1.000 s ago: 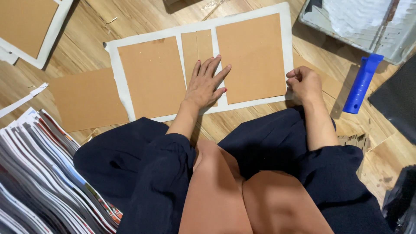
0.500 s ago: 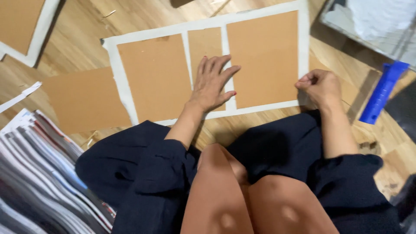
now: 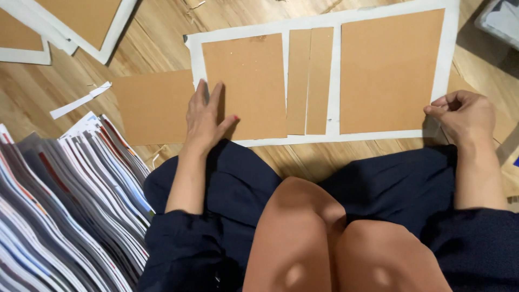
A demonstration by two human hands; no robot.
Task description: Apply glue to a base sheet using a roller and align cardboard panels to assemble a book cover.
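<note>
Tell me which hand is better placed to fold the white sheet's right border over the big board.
Right, probably. The right hand already pinches the white sheet at its right edge, beside the large board. The left hand lies flat on the left board.

Bare wood floor (image 3: 162, 38) runs open in a diagonal band across the upper left of the frame, broken only by a thin white paper strip (image 3: 80, 100). A fanned stack of printed sheets (image 3: 65, 205) fills the lower left, blocking that side. The white sheet (image 3: 335, 81) with 4 brown card panels takes the upper middle and right, flat and low. A loose brown card (image 3: 151, 105) lies just left of it. The left hand (image 3: 207, 119) covers the sheet's lower left corner; the right hand (image 3: 464, 116) pinches its right edge. A grey container (image 3: 500, 19), possibly a tray, closes the upper right corner.
</note>
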